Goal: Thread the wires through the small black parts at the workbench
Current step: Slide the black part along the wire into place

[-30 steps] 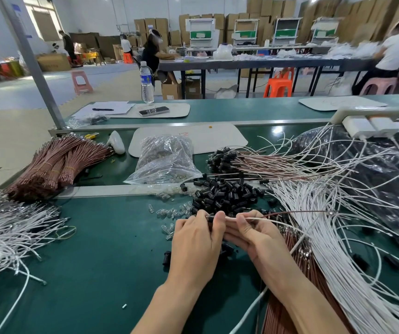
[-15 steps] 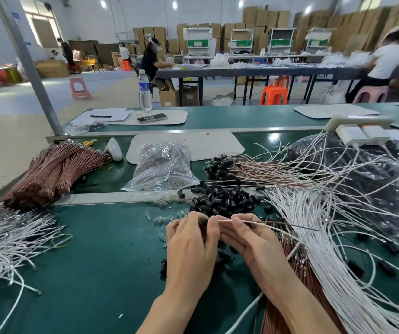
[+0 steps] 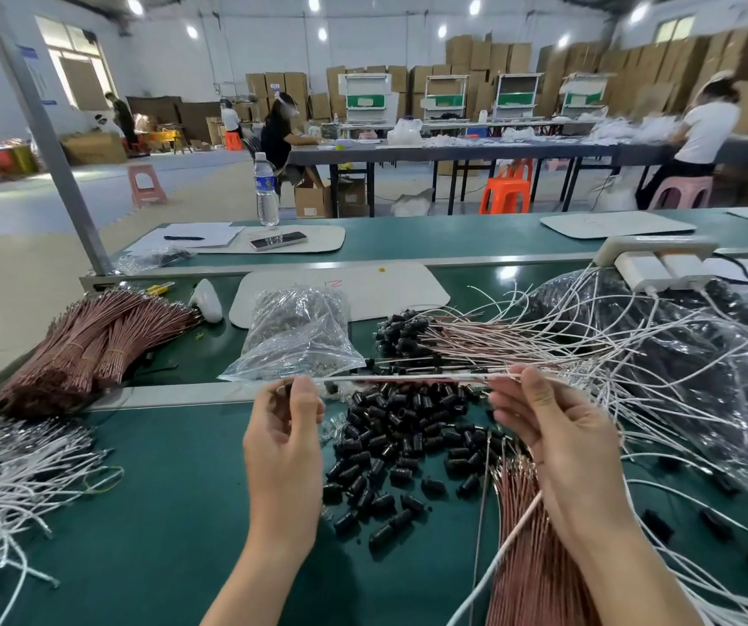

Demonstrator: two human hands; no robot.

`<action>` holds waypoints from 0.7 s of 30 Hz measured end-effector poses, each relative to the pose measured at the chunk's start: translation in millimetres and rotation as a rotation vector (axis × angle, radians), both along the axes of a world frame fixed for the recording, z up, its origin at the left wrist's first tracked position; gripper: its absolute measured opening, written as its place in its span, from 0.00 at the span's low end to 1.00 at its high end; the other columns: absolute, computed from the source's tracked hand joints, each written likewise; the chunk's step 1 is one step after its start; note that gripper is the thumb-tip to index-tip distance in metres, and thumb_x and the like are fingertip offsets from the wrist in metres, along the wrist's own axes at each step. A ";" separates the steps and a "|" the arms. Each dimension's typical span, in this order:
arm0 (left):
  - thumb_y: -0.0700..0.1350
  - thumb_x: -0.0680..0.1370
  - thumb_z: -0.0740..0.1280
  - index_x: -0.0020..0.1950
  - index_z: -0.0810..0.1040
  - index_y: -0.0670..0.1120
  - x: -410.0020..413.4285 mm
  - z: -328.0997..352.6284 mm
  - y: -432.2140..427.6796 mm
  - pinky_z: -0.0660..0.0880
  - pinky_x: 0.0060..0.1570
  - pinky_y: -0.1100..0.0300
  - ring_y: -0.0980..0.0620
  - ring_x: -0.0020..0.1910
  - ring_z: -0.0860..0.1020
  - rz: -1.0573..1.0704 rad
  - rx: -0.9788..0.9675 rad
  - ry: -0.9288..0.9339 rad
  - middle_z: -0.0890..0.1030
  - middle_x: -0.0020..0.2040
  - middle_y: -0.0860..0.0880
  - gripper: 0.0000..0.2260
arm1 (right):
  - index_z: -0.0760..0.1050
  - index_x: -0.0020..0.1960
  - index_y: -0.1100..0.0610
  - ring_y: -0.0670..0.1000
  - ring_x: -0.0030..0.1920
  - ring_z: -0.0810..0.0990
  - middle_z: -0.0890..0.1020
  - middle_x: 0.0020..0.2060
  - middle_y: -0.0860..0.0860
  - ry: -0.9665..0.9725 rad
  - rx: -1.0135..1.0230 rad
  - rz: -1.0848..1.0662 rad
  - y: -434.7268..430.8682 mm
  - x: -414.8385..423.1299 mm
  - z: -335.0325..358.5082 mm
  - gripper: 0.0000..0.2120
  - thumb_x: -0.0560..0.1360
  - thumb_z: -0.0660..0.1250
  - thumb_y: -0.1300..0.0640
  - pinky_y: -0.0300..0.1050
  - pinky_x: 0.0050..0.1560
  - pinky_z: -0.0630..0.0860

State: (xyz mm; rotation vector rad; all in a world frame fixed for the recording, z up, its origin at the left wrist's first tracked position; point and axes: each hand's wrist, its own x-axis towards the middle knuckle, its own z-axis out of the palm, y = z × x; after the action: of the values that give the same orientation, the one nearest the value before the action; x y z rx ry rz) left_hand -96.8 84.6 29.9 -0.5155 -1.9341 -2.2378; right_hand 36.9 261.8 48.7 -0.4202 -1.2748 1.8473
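- Two hands, held apart, stretch one white wire [image 3: 408,378]: left hand [image 3: 284,426] pinches its left end, seemingly at a black part [image 3: 289,390]; right hand [image 3: 552,426] pinches its right end.
- Risk: a loose pinch lets the wire slip and the part slides off.
- Loose black parts [image 3: 399,436] lie near, between the hands, too many to count; one plastic bag [image 3: 295,341] lies beyond.

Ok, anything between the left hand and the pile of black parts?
Nothing visible. The pile lies uncovered on the bench just right of the left hand; the wire stretched to the right hand crosses only its far edge.
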 end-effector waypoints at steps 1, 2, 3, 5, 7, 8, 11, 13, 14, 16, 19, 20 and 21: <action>0.58 0.79 0.63 0.44 0.76 0.44 -1.7 5.4 3.6 0.70 0.36 0.73 0.60 0.33 0.73 -0.022 0.005 -0.007 0.76 0.34 0.56 0.17 | 0.87 0.47 0.54 0.54 0.46 0.87 0.87 0.46 0.58 -0.021 0.057 -0.019 5.8 1.0 7.9 0.11 0.72 0.70 0.49 0.38 0.44 0.83; 0.57 0.80 0.63 0.43 0.76 0.44 -3.9 11.7 8.4 0.70 0.35 0.72 0.59 0.33 0.72 -0.046 0.002 -0.013 0.76 0.34 0.55 0.17 | 0.87 0.47 0.53 0.53 0.45 0.87 0.88 0.45 0.57 -0.038 0.107 -0.034 12.7 1.0 17.0 0.10 0.73 0.70 0.49 0.38 0.44 0.83; 0.56 0.81 0.64 0.43 0.76 0.45 -7.1 18.5 14.2 0.71 0.35 0.71 0.58 0.33 0.72 -0.077 -0.005 -0.014 0.76 0.34 0.55 0.16 | 0.87 0.47 0.53 0.53 0.45 0.87 0.88 0.45 0.56 -0.048 0.148 -0.043 20.9 0.3 27.1 0.10 0.74 0.70 0.49 0.38 0.43 0.83; 0.54 0.83 0.63 0.43 0.76 0.46 -16.2 33.4 30.0 0.72 0.37 0.68 0.58 0.34 0.73 -0.140 -0.032 -0.011 0.77 0.34 0.55 0.14 | 0.86 0.46 0.54 0.52 0.45 0.87 0.88 0.45 0.55 -0.045 0.185 -0.036 42.8 -5.6 47.9 0.10 0.74 0.70 0.49 0.38 0.43 0.83; 0.54 0.83 0.63 0.44 0.77 0.47 -30.0 48.9 52.9 0.74 0.39 0.65 0.57 0.35 0.75 -0.175 -0.067 -0.026 0.78 0.34 0.55 0.14 | 0.83 0.51 0.58 0.52 0.45 0.87 0.87 0.47 0.57 -0.047 0.158 -0.016 71.1 -20.3 65.8 0.12 0.75 0.69 0.51 0.38 0.43 0.83; 0.53 0.83 0.63 0.45 0.77 0.46 -38.2 56.1 67.0 0.75 0.41 0.63 0.56 0.36 0.76 -0.186 -0.088 -0.047 0.79 0.36 0.54 0.14 | 0.81 0.54 0.61 0.52 0.45 0.87 0.87 0.48 0.58 -0.078 0.138 -0.008 85.8 -29.9 72.7 0.14 0.76 0.68 0.52 0.39 0.44 0.83; 0.51 0.84 0.63 0.61 0.77 0.42 -61.3 70.9 107.3 0.77 0.48 0.57 0.54 0.42 0.79 -0.282 -0.219 -0.190 0.82 0.46 0.50 0.14 | 0.71 0.69 0.68 0.54 0.49 0.86 0.84 0.53 0.61 -0.345 0.071 0.100 118.3 -51.3 77.0 0.23 0.80 0.67 0.54 0.40 0.47 0.83; 0.50 0.84 0.63 0.74 0.68 0.40 -69.5 67.9 119.2 0.79 0.52 0.55 0.54 0.44 0.80 -0.333 -0.349 -0.273 0.82 0.50 0.48 0.22 | 0.68 0.72 0.66 0.55 0.50 0.86 0.83 0.56 0.64 -0.540 0.002 0.220 125.0 -52.9 60.4 0.25 0.79 0.68 0.56 0.43 0.51 0.83; 0.49 0.84 0.63 0.77 0.63 0.40 -71.2 62.5 118.6 0.80 0.55 0.52 0.53 0.45 0.80 -0.333 -0.402 -0.274 0.82 0.50 0.47 0.24 | 0.69 0.71 0.66 0.55 0.49 0.86 0.83 0.55 0.65 -0.588 -0.017 0.254 123.4 -50.4 50.2 0.25 0.79 0.68 0.56 0.44 0.52 0.83; 0.50 0.84 0.63 0.78 0.61 0.42 -71.4 50.1 107.3 0.79 0.59 0.47 0.54 0.44 0.81 -0.320 -0.468 -0.182 0.82 0.49 0.48 0.25 | 0.72 0.68 0.66 0.56 0.47 0.88 0.85 0.51 0.65 -0.566 -0.037 0.268 117.8 -44.8 31.7 0.19 0.80 0.67 0.57 0.41 0.45 0.84; 0.51 0.83 0.64 0.73 0.67 0.44 -69.6 36.1 75.0 0.81 0.50 0.52 0.53 0.43 0.82 -0.339 -0.574 -0.055 0.83 0.48 0.49 0.21 | 0.74 0.65 0.68 0.56 0.48 0.87 0.87 0.49 0.61 -0.518 -0.011 0.241 104.6 -37.6 14.9 0.15 0.82 0.65 0.60 0.40 0.42 0.84; 0.51 0.83 0.64 0.70 0.70 0.45 -68.4 32.5 61.1 0.81 0.47 0.54 0.53 0.43 0.83 -0.352 -0.611 -0.033 0.84 0.47 0.50 0.18 | 0.75 0.65 0.67 0.56 0.47 0.87 0.87 0.48 0.60 -0.522 0.005 0.224 99.5 -36.0 12.7 0.14 0.82 0.64 0.61 0.40 0.42 0.84; 0.51 0.83 0.64 0.66 0.72 0.46 -66.6 28.8 46.2 0.81 0.48 0.52 0.52 0.43 0.83 -0.357 -0.650 -0.006 0.84 0.46 0.50 0.15 | 0.75 0.65 0.65 0.55 0.46 0.87 0.87 0.47 0.59 -0.530 0.033 0.215 94.1 -35.0 11.4 0.13 0.82 0.64 0.61 0.40 0.42 0.84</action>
State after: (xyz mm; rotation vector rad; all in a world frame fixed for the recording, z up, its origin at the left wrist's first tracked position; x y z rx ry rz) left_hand -163.4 130.8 58.7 -0.9947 -2.7464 -1.7105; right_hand 1.9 355.9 60.1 -0.8205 -1.7568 1.9592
